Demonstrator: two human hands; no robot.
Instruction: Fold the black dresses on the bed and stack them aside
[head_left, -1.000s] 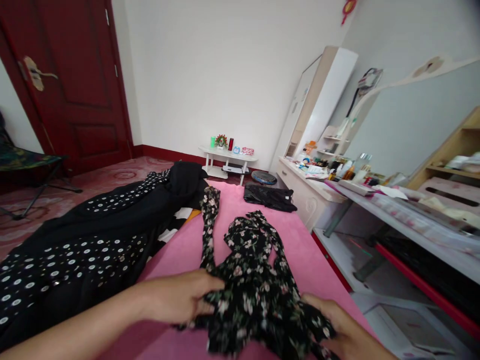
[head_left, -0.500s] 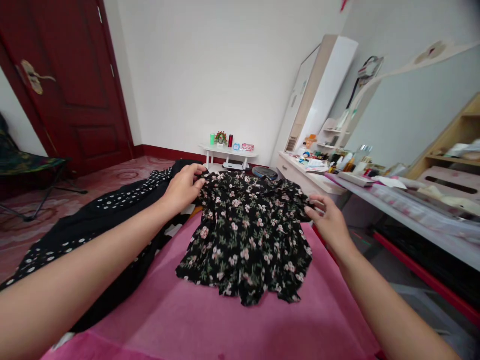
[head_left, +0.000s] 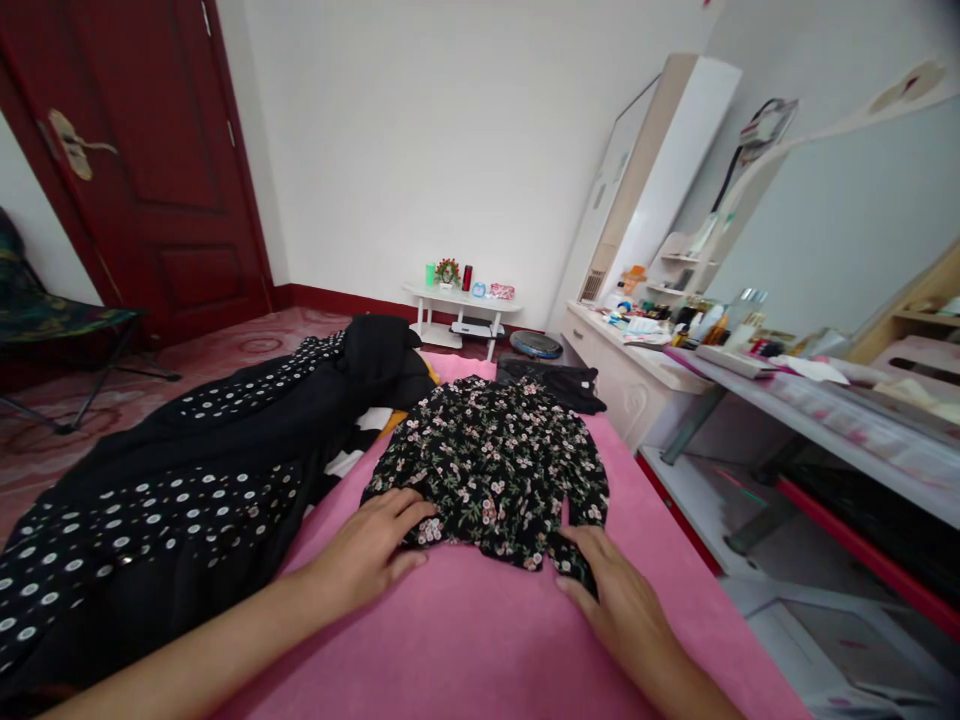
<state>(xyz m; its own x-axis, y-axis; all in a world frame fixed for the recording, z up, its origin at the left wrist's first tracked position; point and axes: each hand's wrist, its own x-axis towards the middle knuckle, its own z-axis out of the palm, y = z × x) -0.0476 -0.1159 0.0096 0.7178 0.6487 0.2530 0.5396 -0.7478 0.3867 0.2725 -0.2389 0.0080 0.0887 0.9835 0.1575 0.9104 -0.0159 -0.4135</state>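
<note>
A black blouse with small pink flowers (head_left: 495, 460) lies spread flat on the pink bed cover (head_left: 480, 640). My left hand (head_left: 371, 550) rests palm down at the blouse's near left hem, fingers stretched onto the cloth. My right hand (head_left: 611, 595) lies flat at the near right hem, its fingers on the dark edge of the fabric. Both hands are open and grip nothing.
A black dress with white dots (head_left: 172, 490) covers the bed's left side. A folded black garment (head_left: 555, 380) lies beyond the blouse. A cluttered white dresser (head_left: 637, 365) and shelves (head_left: 825, 440) stand to the right. Farther off are a small white table (head_left: 459, 300), a red door (head_left: 142, 170) and a folding chair (head_left: 52, 330).
The blouse, held up by its shoulders half a second ago, now lies flat on the bed. Both hands have let go and drawn back to its near hem.
</note>
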